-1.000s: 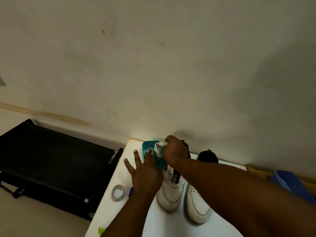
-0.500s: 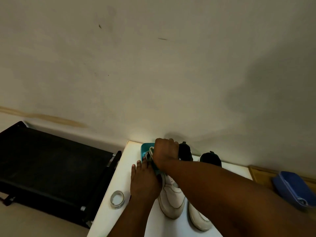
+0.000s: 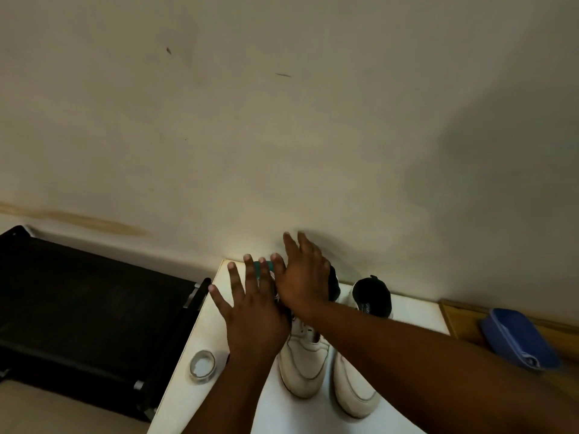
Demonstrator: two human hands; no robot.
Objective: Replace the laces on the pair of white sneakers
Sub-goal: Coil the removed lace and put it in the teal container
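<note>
Two white sneakers stand side by side on a white table (image 3: 188, 399), toes toward me: the left sneaker (image 3: 302, 361) and the right sneaker (image 3: 354, 389), each with a dark heel opening. My left hand (image 3: 253, 311) hovers with fingers spread over the table's far left corner, covering most of a teal container (image 3: 257, 267). My right hand (image 3: 302, 277) is flat and open above the left sneaker's heel, crossing over the left hand. Neither hand holds anything. The laces are hidden under my hands.
A roll of clear tape (image 3: 202, 365) lies on the table near its left edge. A black folding frame (image 3: 87, 308) stands to the left of the table. A blue pouch (image 3: 517, 339) rests on a wooden surface at the right. A plain wall is close behind.
My right hand was closed on a white lace at the teal container; now it is open and lifted. My left hand has spread its fingers and risen off the container.
</note>
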